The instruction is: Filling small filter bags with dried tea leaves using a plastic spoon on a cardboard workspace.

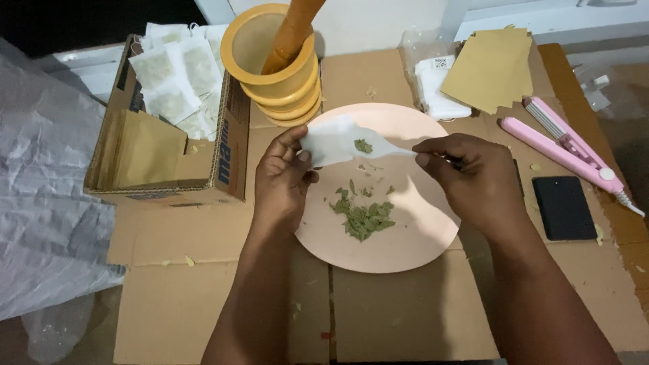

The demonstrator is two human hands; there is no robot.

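While the head camera looks straight down over a work surface of flattened cardboard (203, 297), the left hand (280, 179) pinches a small white filter pouch (331, 140) between thumb and fingers, closed on its left end, and the right hand (466, 179) is closed around the handle of a white spoon (389, 147), whose bowl reaches into the pouch's mouth with a few bits of green leaf (363, 145) on it. Both are held just above the far part of a round pink plate (419, 243), apart from its surface. Judging from how things lie, the filling is partly along: a box (223, 155) to the left holds a heap of filled white sachets (179, 74) and some tan envelopes (145, 152), while a loose pile of crushed leaves (362, 220) lies on the plate, so more remains to be spooned. The pouch's long axis runs roughly left to right, slightly tilted, its open end pointing right toward the spoon. Behind the plate stands a yellow mortar (277, 67) with its pestle (291, 34); to the right lie more tan envelopes (493, 67), a pink sealer tool (561, 145) and a dark flat pad (562, 206).
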